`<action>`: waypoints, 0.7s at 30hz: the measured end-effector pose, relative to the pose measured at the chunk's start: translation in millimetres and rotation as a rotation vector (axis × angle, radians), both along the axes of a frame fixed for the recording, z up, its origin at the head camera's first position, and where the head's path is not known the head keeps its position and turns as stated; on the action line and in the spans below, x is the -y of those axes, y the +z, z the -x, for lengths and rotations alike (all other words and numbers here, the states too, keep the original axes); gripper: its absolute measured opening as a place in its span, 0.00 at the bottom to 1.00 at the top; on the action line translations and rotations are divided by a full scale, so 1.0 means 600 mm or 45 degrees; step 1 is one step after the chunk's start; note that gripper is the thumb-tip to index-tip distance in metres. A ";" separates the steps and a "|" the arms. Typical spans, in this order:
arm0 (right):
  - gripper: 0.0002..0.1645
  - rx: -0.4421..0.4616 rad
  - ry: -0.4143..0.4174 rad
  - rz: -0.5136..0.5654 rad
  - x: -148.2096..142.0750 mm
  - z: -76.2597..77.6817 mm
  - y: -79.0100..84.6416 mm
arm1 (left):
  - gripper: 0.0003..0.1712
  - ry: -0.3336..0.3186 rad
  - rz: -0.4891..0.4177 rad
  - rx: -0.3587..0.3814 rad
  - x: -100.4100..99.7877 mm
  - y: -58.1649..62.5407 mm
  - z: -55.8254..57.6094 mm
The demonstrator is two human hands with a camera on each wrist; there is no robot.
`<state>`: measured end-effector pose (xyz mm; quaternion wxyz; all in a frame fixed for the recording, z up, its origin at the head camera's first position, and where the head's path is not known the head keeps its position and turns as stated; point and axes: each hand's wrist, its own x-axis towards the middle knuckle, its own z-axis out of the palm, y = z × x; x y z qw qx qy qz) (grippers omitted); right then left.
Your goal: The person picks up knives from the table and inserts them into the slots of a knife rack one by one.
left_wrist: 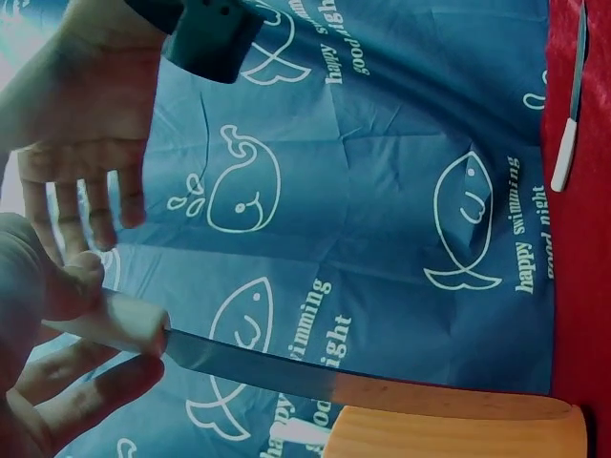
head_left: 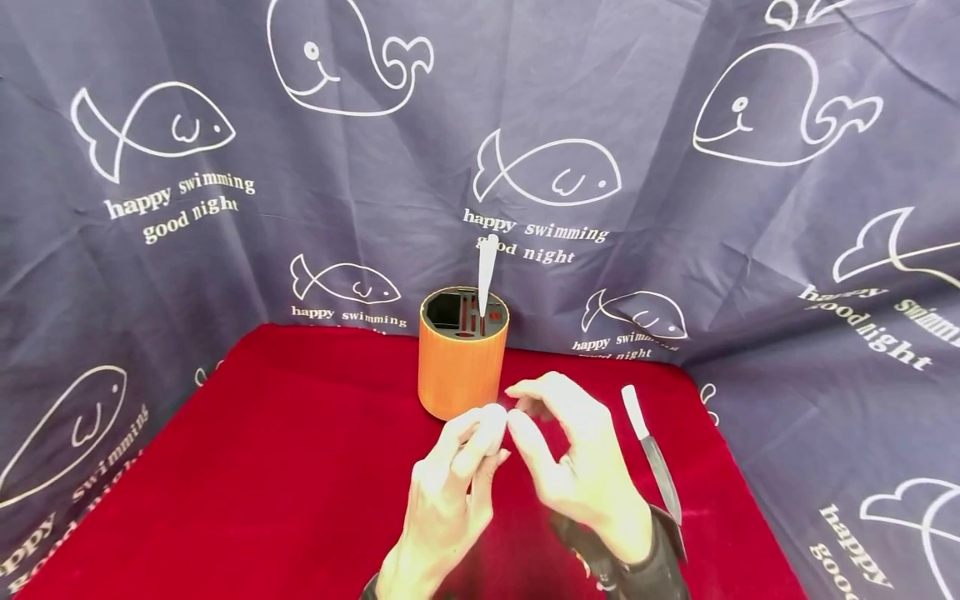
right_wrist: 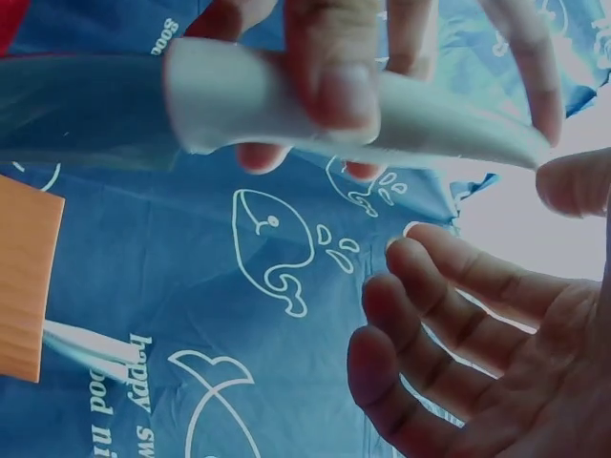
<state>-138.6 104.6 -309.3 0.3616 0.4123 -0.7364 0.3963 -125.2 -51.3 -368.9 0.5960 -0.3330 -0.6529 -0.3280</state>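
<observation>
My left hand [head_left: 450,492] grips a knife by its white handle [left_wrist: 134,322], thumb on one side and fingers on the other. The blade [left_wrist: 248,363] of this knife extends toward the orange knife block [head_left: 459,375] and overlaps it in the left wrist view. Close by, my right hand [head_left: 581,454] has loosely bent, spread fingers. Its thumb tip [right_wrist: 573,181] is right at the butt of the handle in the right wrist view. Another white-handled knife [head_left: 486,271] stands upright in a slot of the block's black top.
A third knife [head_left: 652,454] lies on the red cloth [head_left: 300,467] right of my hands, white handle away from me. Behind the block hangs a grey-blue curtain [head_left: 420,208] printed with fish and whales, enclosing the table's back and sides.
</observation>
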 end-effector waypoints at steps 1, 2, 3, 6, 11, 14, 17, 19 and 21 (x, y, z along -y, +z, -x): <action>0.12 0.014 -0.017 -0.001 0.000 0.003 -0.001 | 0.16 0.005 -0.002 -0.004 0.002 0.001 0.001; 0.12 0.025 -0.029 0.004 0.000 0.007 -0.001 | 0.15 0.012 -0.005 -0.007 0.003 0.003 0.001; 0.12 0.034 -0.050 0.007 0.001 0.009 -0.001 | 0.15 0.014 -0.010 -0.014 0.005 0.005 0.001; 0.09 0.059 -0.125 0.010 0.004 0.021 -0.002 | 0.14 0.014 -0.027 -0.021 0.010 0.010 0.001; 0.06 0.075 -0.232 0.017 0.011 0.050 -0.008 | 0.12 -0.001 -0.049 -0.043 0.015 0.021 0.000; 0.07 0.072 -0.259 0.020 0.016 0.069 -0.016 | 0.11 0.007 -0.058 -0.038 0.018 0.028 -0.002; 0.09 0.071 -0.283 0.012 0.019 0.089 -0.025 | 0.11 0.028 -0.068 -0.015 0.022 0.034 -0.006; 0.11 0.090 -0.303 0.005 0.020 0.102 -0.031 | 0.11 0.044 -0.070 -0.014 0.024 0.037 -0.007; 0.12 0.107 -0.332 -0.007 0.022 0.115 -0.036 | 0.11 0.054 -0.074 -0.004 0.026 0.041 -0.009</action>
